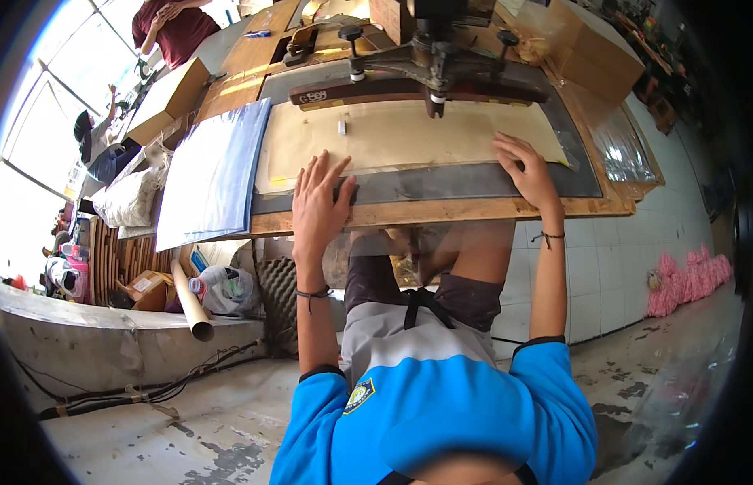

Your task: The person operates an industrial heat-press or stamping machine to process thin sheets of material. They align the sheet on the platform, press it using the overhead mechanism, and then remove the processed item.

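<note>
My left hand point(321, 194) lies palm down with its fingers spread, at the near left corner of a pale yellow flat sheet point(425, 141). At the near right part of that sheet is my right hand point(528, 174), its fingers stretched out and the thumb apart. What looks like a clear plastic sheet point(473, 236) runs between the hands and juts over the table's near edge; its far edge is hard to see. A small whitish piece point(342, 127) sits on the yellow sheet. Beneath everything is a dark grey board point(376, 187). Neither hand grips anything.
A press-like frame with a dark red bar point(409, 91) and black knobs stands over the sheet's far side. Left of it lies a stack of bluish clear sheets point(215, 174). Cardboard boxes point(591, 61) flank the wooden table point(425, 212). A person point(176, 32) stands at the far left.
</note>
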Tool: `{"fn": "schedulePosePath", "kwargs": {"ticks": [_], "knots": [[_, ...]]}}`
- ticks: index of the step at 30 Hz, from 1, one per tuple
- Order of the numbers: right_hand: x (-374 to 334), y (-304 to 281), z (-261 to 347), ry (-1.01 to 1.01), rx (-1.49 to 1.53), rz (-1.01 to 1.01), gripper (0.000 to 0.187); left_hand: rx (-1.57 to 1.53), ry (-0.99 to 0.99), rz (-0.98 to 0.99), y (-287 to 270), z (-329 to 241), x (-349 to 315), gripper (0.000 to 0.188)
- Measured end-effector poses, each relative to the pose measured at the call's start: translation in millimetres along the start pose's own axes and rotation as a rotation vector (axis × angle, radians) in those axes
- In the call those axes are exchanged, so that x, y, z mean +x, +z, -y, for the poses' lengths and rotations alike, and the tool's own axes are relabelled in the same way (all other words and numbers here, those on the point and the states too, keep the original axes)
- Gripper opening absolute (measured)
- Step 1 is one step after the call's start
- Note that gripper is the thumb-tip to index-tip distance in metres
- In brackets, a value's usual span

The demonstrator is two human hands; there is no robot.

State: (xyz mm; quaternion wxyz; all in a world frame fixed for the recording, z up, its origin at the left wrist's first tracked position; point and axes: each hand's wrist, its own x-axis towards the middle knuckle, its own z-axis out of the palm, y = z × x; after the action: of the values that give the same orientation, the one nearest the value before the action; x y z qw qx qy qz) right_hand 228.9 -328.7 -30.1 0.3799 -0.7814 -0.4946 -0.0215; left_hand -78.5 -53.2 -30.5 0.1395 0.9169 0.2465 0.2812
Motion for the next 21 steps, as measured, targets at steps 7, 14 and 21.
{"fn": "schedulePosePath", "kwargs": {"ticks": [7, 14, 21], "knots": [[6.1, 5.2, 16.2, 0.010, -0.028, 0.014, 0.028, -0.009, -0.066, -0.012, -4.9, -2.6, -2.2, 0.039], [3.2, -3.7, 25.2, 0.030, -0.114, 0.068, 0.032, -0.021, -0.068, 0.025, -5.4, -11.3, 6.2, 0.037], [7.8, 1.4, 23.3, -0.037, -0.211, 0.153, 0.035, -0.130, 0.005, 0.106, -12.8, -9.7, 8.8, 0.040]]}}
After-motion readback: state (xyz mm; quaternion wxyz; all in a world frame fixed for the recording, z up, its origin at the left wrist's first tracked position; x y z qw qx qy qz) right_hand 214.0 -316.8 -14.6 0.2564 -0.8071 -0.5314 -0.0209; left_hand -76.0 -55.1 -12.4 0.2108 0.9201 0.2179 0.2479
